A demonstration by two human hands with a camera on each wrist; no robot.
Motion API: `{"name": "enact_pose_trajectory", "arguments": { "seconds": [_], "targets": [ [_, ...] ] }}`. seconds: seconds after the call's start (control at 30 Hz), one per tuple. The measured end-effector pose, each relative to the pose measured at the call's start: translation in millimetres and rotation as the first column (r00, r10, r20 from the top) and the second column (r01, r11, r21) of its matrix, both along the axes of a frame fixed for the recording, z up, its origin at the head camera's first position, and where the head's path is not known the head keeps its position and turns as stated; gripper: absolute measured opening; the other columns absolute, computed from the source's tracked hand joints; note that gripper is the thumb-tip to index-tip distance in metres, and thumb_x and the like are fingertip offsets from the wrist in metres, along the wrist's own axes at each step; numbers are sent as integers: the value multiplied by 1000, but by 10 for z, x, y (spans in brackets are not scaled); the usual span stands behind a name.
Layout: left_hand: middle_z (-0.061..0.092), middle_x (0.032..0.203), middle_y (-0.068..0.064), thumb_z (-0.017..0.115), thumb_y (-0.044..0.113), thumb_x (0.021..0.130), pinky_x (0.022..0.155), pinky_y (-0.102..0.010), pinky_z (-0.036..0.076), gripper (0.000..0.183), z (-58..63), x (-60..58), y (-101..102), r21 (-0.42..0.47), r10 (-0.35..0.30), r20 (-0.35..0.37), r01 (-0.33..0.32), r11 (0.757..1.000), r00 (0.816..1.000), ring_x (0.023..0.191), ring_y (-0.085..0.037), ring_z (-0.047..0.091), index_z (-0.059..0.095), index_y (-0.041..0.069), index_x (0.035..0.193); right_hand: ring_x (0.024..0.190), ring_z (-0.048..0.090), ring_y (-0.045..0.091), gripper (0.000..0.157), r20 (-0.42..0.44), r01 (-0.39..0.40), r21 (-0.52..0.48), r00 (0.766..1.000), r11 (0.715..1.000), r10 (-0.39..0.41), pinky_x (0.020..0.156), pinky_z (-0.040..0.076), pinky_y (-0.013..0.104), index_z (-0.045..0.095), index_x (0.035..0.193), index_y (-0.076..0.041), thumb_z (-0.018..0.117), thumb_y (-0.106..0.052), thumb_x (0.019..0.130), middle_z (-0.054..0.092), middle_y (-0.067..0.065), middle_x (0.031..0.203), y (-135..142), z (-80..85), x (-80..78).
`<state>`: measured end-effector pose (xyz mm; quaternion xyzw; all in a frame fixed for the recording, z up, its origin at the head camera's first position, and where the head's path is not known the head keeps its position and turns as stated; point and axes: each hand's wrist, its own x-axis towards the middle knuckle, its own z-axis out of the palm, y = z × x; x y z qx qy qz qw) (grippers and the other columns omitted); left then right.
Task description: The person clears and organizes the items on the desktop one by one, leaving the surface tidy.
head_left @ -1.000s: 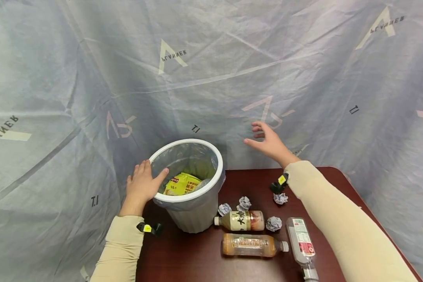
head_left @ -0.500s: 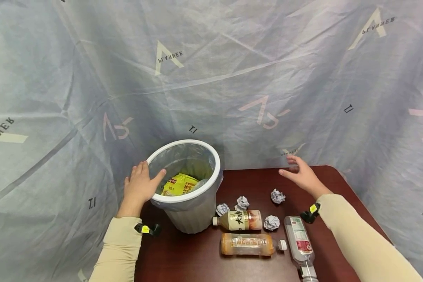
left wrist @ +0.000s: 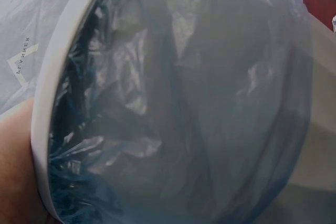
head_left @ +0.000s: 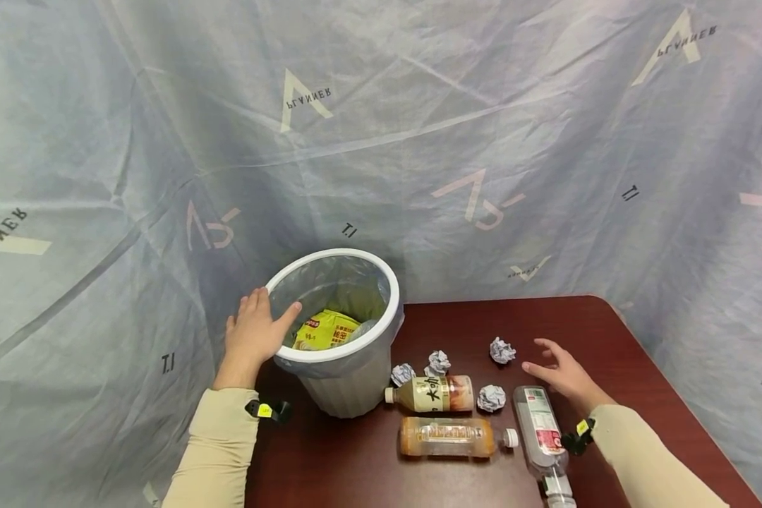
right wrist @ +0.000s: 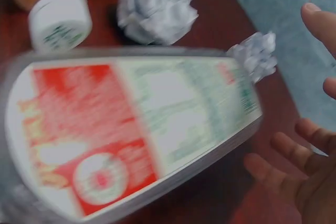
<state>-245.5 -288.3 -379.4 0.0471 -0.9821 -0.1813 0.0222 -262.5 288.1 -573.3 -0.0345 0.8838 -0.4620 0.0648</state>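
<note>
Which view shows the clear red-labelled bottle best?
The head view: it shows the clear bottle nearly whole, lying on the table. The right wrist view brings its label closer, but blurred; the left wrist view shows none of the bottle.

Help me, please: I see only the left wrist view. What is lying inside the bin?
Observer: A yellow packet lies in the bin.
Operator: Thank you. Is the right hand holding something?
Observer: No, its fingers are around nothing.
Operator: And what lies near it?
Observer: A clear bottle lies near it, on its side on the table.
</note>
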Motion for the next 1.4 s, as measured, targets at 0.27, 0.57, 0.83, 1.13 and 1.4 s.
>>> {"name": "enact_pose_trajectory", "arguments": {
  "seconds": [0.27,0.57,0.83,1.13,1.4],
  "targets": [
    [3,166,-28,25,81,94,115,-73,1,110,10,-20,7,2,-2,4,2,1000,1000,152,-47,-3,2,-4,160,122,49,57,90,103,-13,47,995,999,8,73,58,53,22,158,-5,72,-42,93,34,42,145,-14,-245,208],
    [2,166,-28,26,80,94,114,-73,2,109,21,15,19,26,8,7,-8,1000,1000,152,-47,-2,2,-3,161,98,65,39,73,68,-33,124,997,992,24,59,55,40,47,142,-4,79,-40,87,50,39,134,-94,-264,211],
    [3,166,-27,27,78,95,115,-73,3,107,-15,10,17,27,8,7,-8,1000,1000,152,-47,-1,3,-3,161,62,60,19,46,85,3,145,996,989,-15,54,52,36,64,115,-2,78,-37,89,63,11,90,-90,-228,158],
    [3,166,-27,26,79,95,115,-73,4,107,-11,-15,-1,17,-2,3,2,1000,1000,152,-47,0,2,-2,161,63,61,21,37,94,16,-42,996,999,-12,55,54,38,64,112,-2,77,-28,91,64,10,83,-151,-5,22],
    [3,166,-27,27,78,96,115,-72,3,106,-5,-28,2,12,-10,-2,10,1000,1000,152,-47,0,2,-2,161,81,60,19,37,-101,-43,155,993,987,60,67,50,34,69,119,-8,74,-35,93,68,14,112,-200,429,-222]
  ]
}}
